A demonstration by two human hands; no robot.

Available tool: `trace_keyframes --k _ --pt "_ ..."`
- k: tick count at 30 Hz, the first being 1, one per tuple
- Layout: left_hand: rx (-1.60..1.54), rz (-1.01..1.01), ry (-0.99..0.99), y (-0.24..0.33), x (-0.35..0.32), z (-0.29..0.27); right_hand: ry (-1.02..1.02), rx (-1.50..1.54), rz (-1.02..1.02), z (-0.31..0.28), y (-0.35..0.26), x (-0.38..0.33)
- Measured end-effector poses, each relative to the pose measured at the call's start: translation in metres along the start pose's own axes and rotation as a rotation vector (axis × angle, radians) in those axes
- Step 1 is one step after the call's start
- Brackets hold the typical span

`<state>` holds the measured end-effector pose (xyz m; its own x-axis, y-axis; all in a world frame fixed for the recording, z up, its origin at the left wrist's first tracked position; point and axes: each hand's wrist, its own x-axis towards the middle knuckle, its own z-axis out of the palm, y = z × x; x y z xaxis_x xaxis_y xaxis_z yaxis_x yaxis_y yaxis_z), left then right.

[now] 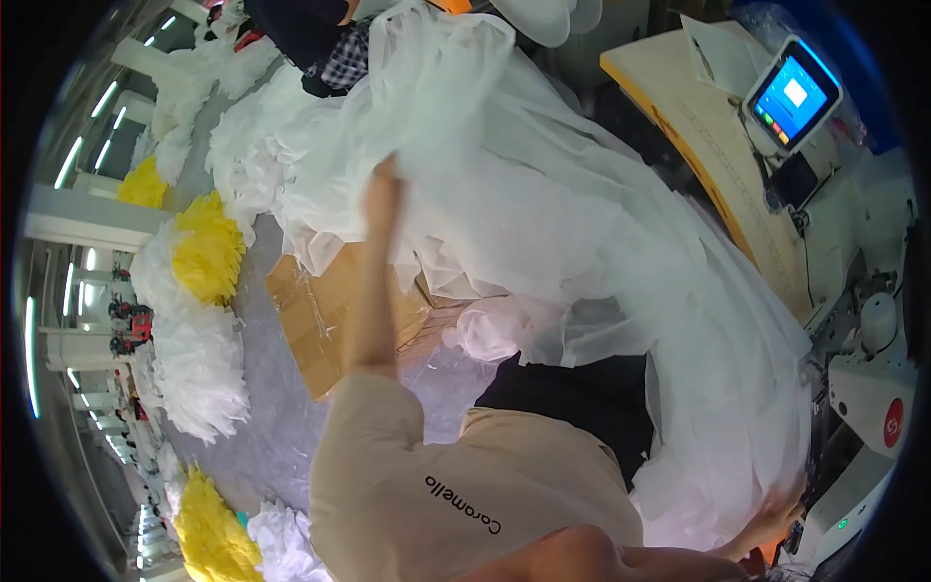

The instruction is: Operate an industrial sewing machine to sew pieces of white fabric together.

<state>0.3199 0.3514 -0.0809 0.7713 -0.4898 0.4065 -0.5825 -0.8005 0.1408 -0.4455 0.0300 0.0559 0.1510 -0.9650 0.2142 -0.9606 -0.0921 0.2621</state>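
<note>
**Head view: white tulle lifted with one hand and pinned near the sewing machine with the other**

Head view shows the left hand (385,184) raised high on an outstretched arm, its fingers closed on a fold of the white tulle (543,223), which is held up and spread out. The right hand (776,519) is seen low at the right edge, pressed against the lower hem of the same fabric; whether it is gripping or only resting flat cannot be told, since much of it is covered by the cloth.

The tulle is draped in a wide sheet from the lifted fold down across the lap to the sewing machine (868,388), whose white body is partly hidden behind the fabric edge. A small screen (793,95) is mounted above the machine, beside a pale wooden table (698,136). A flattened cardboard box (315,310) lies on the floor below the raised arm, and piles of yellow and white fluffy trims (199,291) are ranged along the left.

The step in hand is judged to be sorting and straightening the layers so that an edge can be brought to the machine. The next move would call for the lifted fold to be kept taut and untwisted while the hem is guided by the lower hand, with care that loose layers are not caught.
</note>
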Motion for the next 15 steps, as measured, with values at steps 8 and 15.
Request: trace_keyframes --k 8,15 --pt "-0.264 -0.303 0.256 0.003 -0.106 -0.059 0.116 0.047 -0.428 -0.111 -0.121 -0.025" --pt "-1.319 -0.907 -0.602 0.245 -0.16 0.042 0.221 0.3 -0.285 -0.096 -0.172 0.035"
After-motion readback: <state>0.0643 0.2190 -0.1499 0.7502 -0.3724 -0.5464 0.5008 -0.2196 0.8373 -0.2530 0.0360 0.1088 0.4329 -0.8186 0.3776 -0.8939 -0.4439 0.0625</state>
